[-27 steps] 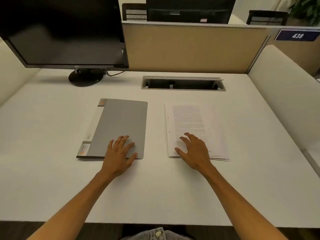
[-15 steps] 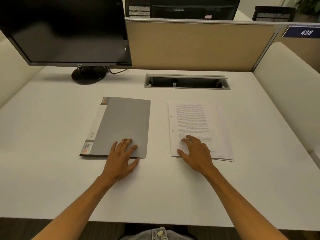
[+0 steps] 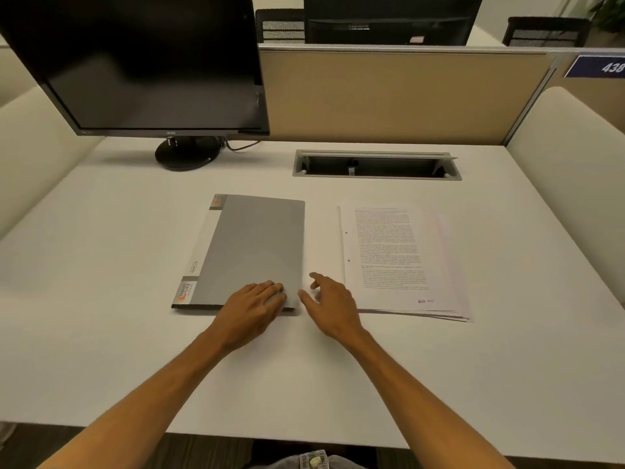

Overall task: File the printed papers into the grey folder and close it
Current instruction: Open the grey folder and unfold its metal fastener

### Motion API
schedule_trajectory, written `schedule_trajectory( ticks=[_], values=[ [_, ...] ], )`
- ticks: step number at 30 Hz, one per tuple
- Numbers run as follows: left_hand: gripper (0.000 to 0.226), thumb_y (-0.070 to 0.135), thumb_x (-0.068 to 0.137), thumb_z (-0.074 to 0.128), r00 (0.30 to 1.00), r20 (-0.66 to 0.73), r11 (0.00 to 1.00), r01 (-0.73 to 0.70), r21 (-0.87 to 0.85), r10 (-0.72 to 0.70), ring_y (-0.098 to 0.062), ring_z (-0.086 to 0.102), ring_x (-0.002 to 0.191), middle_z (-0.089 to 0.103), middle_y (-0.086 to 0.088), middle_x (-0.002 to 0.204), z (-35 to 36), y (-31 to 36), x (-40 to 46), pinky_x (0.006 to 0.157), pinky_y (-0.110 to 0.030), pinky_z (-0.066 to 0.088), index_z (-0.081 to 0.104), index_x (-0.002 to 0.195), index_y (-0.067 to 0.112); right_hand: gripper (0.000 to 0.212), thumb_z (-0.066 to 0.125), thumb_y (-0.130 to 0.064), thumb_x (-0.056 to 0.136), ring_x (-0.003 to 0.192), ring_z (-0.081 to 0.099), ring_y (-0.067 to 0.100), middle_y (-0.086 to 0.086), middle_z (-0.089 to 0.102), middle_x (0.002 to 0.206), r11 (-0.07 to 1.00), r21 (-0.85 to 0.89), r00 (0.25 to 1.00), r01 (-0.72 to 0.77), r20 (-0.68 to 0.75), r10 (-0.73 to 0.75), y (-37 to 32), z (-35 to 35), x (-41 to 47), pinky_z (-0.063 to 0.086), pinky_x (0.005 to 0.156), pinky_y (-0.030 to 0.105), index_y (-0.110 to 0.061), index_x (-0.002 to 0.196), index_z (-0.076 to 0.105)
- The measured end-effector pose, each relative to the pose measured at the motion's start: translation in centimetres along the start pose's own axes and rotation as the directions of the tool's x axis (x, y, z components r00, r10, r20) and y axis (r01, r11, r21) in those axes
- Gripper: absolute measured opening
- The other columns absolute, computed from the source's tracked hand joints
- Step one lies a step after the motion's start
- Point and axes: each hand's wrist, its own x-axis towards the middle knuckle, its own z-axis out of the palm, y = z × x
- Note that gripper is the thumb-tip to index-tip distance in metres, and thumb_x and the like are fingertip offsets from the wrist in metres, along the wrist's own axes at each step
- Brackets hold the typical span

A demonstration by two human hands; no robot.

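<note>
The grey folder (image 3: 253,247) lies closed and flat on the white desk, spine to the left. A stack of printed papers (image 3: 399,258) with punched holes on its left edge lies to its right. My left hand (image 3: 252,308) rests palm down on the folder's near right corner, fingers flat. My right hand (image 3: 329,304) hovers in the gap between folder and papers, fingers spread, thumb tip close to the folder's right edge. It holds nothing and no longer touches the papers.
A black monitor (image 3: 142,62) on a round stand (image 3: 187,154) sits at the back left. A cable slot (image 3: 375,164) is sunk into the desk behind the papers. A beige partition (image 3: 389,96) closes the back; padded dividers flank both sides.
My right hand has left the papers and moved left to the folder's right edge. My left hand has stayed on the folder's near corner. The papers and folder have not shifted.
</note>
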Motion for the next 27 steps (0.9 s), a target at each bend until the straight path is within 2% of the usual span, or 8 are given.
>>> schedule_trajectory(
  ticks=[3,6,8,11,16,21,23,27],
  values=[
    [0.042,0.025,0.07,0.082,1.0,0.015,1.0,0.015,-0.019,-0.015,-0.026,0.071,0.096,0.072,-0.01,0.11,-0.4,-0.4,-0.2,0.08,-0.034,0.057,0.07,0.107,0.012,0.054,0.052,-0.048,0.091,0.111,0.061,0.023,0.003,0.063,0.126,0.985,0.142,0.994,-0.098,-0.029,0.103,-1.3,1.3,0.5,0.046,0.099,0.036,-0.019,0.137,0.046],
    [0.031,0.033,0.091,0.055,0.997,-0.077,1.0,0.008,-0.014,-0.009,-0.026,0.071,0.096,0.072,-0.01,0.111,-0.5,-0.6,-0.4,0.081,-0.034,0.056,0.069,0.108,0.011,0.046,0.06,-0.033,0.091,0.108,0.062,0.024,0.008,0.064,0.124,0.898,0.404,0.977,-0.177,-0.041,0.211,-2.2,1.6,1.1,0.046,0.093,0.027,-0.014,0.132,0.052],
    [0.048,0.04,0.099,0.03,0.993,-0.108,0.996,0.044,-0.082,-0.053,-0.025,0.071,0.094,0.071,-0.01,0.113,-1.1,-0.6,-0.5,0.081,-0.033,0.056,0.067,0.111,0.011,0.039,0.062,-0.024,0.09,0.103,0.064,0.023,0.009,0.066,0.121,0.838,0.514,0.97,-0.181,-0.048,0.239,-2.8,1.5,1.3,0.049,0.091,0.027,-0.013,0.127,0.058],
    [0.052,0.043,0.098,0.03,0.969,-0.16,0.973,0.16,-0.168,-0.187,-0.025,0.069,0.098,0.069,-0.011,0.117,-2.8,-1.0,-0.3,0.083,-0.033,0.055,0.065,0.115,0.01,0.032,0.062,-0.021,0.09,0.1,0.064,0.021,0.005,0.066,0.12,0.802,0.581,0.972,-0.135,-0.08,0.222,-4.2,0.9,1.2,0.051,0.089,0.026,-0.014,0.121,0.062],
    [0.044,0.043,0.091,0.048,0.865,-0.273,0.883,0.321,-0.343,-0.42,-0.023,0.067,0.099,0.068,-0.008,0.117,-7.5,-3.7,1.3,0.081,-0.032,0.055,0.065,0.116,0.011,0.026,0.063,-0.02,0.09,0.091,0.063,0.012,-0.006,0.065,0.103,0.764,0.645,0.983,0.023,-0.155,0.101,-8.2,-0.5,1.1,0.049,0.073,0.008,-0.017,0.115,0.064],
    [0.049,0.057,0.089,0.047,0.756,-0.132,0.688,0.489,-0.536,-0.641,-0.015,0.065,0.098,0.069,0.0,0.114,-13.6,-6.7,3.1,0.08,-0.034,0.054,0.065,0.114,0.021,0.028,0.058,-0.027,0.092,0.085,0.061,0.002,-0.014,0.062,0.103,0.736,0.649,0.977,0.193,-0.2,-0.08,-14.3,0.0,1.1,0.045,0.062,0.0,-0.021,0.119,0.063],
    [0.045,0.054,0.088,0.052,0.742,-0.068,0.655,0.541,-0.527,-0.667,-0.017,0.066,0.095,0.07,-0.002,0.111,-15.7,-7.9,3.5,0.081,-0.035,0.053,0.066,0.115,0.02,0.031,0.052,-0.029,0.096,0.093,0.061,0.002,-0.011,0.064,0.111,0.729,0.632,0.964,0.263,-0.193,-0.181,-16.8,0.6,1.2,0.044,0.07,0.004,-0.023,0.126,0.059],
    [0.034,0.032,0.087,0.063,0.681,-0.026,0.602,0.629,-0.492,-0.732,-0.016,0.061,0.087,0.07,-0.005,0.111,-18.8,-11.0,3.0,0.084,-0.036,0.051,0.063,0.118,0.02,0.043,0.042,-0.03,0.099,0.117,0.054,0.013,0.002,0.056,0.136,0.748,0.579,0.94,0.326,-0.115,-0.321,-19.8,2.4,1.5,0.043,0.096,0.025,-0.02,0.141,0.042]
  ],
)
